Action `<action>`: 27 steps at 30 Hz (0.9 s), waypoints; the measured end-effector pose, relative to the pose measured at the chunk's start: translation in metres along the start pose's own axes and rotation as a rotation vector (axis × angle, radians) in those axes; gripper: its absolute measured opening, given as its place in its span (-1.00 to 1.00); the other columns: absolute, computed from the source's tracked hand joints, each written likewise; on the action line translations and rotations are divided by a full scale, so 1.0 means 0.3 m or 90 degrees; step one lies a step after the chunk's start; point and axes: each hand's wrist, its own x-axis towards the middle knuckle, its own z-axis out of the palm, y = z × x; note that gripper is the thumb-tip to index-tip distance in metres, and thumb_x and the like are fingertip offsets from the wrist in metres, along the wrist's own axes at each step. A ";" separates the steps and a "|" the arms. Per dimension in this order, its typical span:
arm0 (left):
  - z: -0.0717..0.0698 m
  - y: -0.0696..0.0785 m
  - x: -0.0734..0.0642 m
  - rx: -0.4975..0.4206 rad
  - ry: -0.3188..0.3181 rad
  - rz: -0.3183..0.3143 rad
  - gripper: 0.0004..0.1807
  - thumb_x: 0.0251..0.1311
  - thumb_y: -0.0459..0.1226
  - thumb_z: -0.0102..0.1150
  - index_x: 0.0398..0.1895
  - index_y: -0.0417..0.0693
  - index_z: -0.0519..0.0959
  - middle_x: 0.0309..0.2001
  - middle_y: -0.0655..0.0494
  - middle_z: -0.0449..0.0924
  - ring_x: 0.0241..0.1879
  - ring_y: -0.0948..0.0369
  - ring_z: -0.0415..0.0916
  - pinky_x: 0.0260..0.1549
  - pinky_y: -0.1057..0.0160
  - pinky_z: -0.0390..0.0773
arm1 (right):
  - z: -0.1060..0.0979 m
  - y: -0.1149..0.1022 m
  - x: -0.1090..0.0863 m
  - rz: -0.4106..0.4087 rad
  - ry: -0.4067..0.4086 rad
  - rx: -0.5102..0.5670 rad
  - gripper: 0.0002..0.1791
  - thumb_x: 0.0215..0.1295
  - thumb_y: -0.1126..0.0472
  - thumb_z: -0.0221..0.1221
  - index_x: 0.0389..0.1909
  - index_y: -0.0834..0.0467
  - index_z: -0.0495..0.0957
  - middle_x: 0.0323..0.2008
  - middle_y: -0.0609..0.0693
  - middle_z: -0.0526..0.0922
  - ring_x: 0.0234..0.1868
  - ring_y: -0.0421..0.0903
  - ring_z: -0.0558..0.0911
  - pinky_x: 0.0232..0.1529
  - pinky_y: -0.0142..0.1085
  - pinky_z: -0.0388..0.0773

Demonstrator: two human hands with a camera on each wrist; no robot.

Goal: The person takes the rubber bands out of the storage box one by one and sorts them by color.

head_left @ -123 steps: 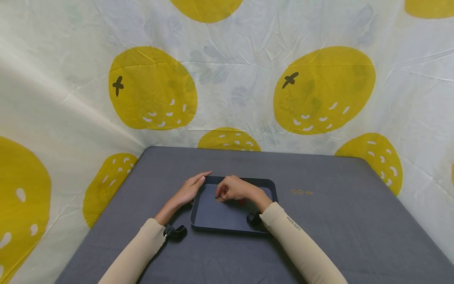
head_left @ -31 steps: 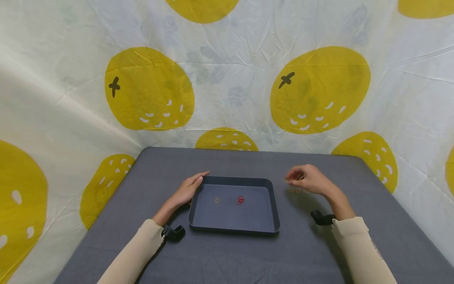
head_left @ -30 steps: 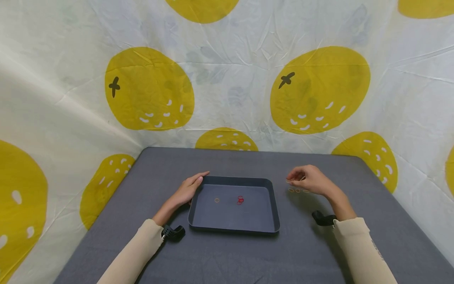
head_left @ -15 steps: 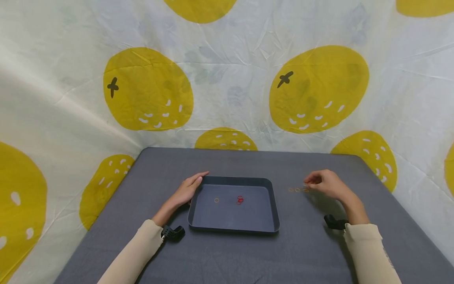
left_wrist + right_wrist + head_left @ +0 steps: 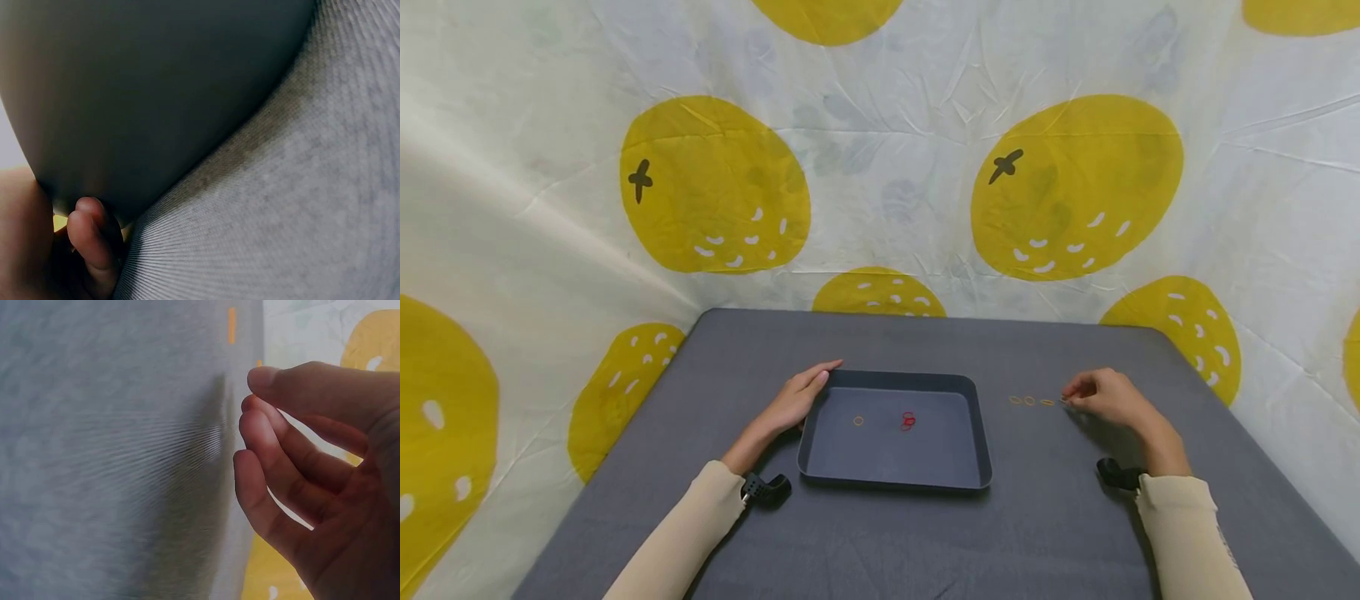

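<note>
My left hand (image 5: 793,404) grips the far left corner of the dark grey tray (image 5: 880,462); its curled fingers (image 5: 90,240) show against the tray's outer wall in the left wrist view. Inside the tray lie a yellow rubber band (image 5: 858,421) and a small cluster of red rubber bands (image 5: 908,420). Right of the tray, my right hand (image 5: 1108,396) is low over the table, pinching a small band that its thumb and fingertips mostly hide. Just left of those fingertips, three yellow rubber bands (image 5: 1029,401) form a row on the table.
A grey cloth covers the table (image 5: 895,550). Behind it and along the sides hangs a white curtain (image 5: 887,167) with large yellow fruit prints. Each wrist wears a black camera mount, such as the right one (image 5: 1118,474).
My right hand has gone from inside the tray to the table, then moved rightward along the row and lower, past its right end. The left hand stays at the tray's corner.
</note>
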 end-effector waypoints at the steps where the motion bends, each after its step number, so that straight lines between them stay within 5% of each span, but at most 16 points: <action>1: 0.000 0.000 0.001 0.000 0.001 0.001 -0.50 0.68 -0.01 -0.26 0.55 0.18 0.36 0.49 -0.07 0.39 -0.62 0.08 0.51 -0.69 0.11 0.53 | 0.004 0.005 0.000 0.007 -0.002 0.002 -0.87 0.31 0.27 0.34 -0.20 0.25 0.75 -0.29 0.04 0.78 -0.32 -0.20 0.62 -0.30 -0.28 0.55; 3: 0.000 -0.003 0.002 -0.002 -0.001 0.002 -0.50 0.68 -0.01 -0.26 0.55 0.18 0.36 0.49 -0.08 0.39 -0.66 0.04 0.49 -0.69 0.09 0.54 | 0.010 0.013 0.000 0.016 0.000 0.005 -0.87 0.30 0.26 0.35 -0.21 0.25 0.75 -0.30 0.03 0.78 -0.33 -0.20 0.62 -0.32 -0.29 0.54; 7: 0.002 -0.007 0.004 0.001 0.001 0.005 -0.50 0.68 -0.02 -0.26 0.55 0.17 0.36 0.50 -0.05 0.39 -0.28 -0.05 0.65 -0.55 0.12 0.59 | 0.024 0.022 0.005 0.022 0.005 0.010 -0.86 0.27 0.26 0.36 -0.23 0.26 0.75 -0.33 0.03 0.77 -0.35 -0.20 0.60 -0.35 -0.32 0.51; 10: 0.001 -0.005 0.003 0.002 0.002 0.006 -0.49 0.68 -0.02 -0.26 0.55 0.16 0.36 0.50 -0.05 0.38 -0.23 -0.18 0.64 -0.55 0.12 0.59 | 0.028 0.024 0.006 0.027 0.008 0.009 -0.86 0.27 0.26 0.37 -0.23 0.25 0.76 -0.35 0.02 0.77 -0.37 -0.21 0.59 -0.36 -0.33 0.50; 14: -0.002 -0.002 0.001 -0.006 -0.005 -0.003 -0.50 0.69 -0.02 -0.27 0.56 0.19 0.35 0.49 -0.09 0.38 -0.78 -0.10 0.40 -0.75 0.04 0.53 | 0.030 0.022 0.009 0.034 0.007 0.010 -0.86 0.28 0.26 0.34 -0.23 0.25 0.76 -0.35 0.02 0.76 -0.37 -0.18 0.59 -0.36 -0.31 0.51; 19: -0.003 0.001 0.000 -0.008 -0.004 -0.007 -0.51 0.69 -0.04 -0.26 0.56 0.22 0.35 0.49 -0.10 0.38 -0.76 0.20 0.38 -0.73 0.06 0.53 | 0.031 0.016 0.013 0.035 0.004 0.008 -0.85 0.30 0.27 0.30 -0.21 0.26 0.76 -0.34 0.02 0.76 -0.37 -0.16 0.60 -0.34 -0.28 0.53; 27: 0.000 0.006 -0.001 -0.019 -0.006 -0.009 -0.52 0.69 -0.05 -0.25 0.56 0.22 0.35 0.47 -0.12 0.38 -0.85 0.14 0.31 -0.77 0.04 0.51 | 0.036 0.016 0.014 0.047 0.003 0.005 -0.85 0.30 0.25 0.32 -0.23 0.27 0.75 -0.37 0.02 0.75 -0.39 -0.16 0.58 -0.34 -0.25 0.51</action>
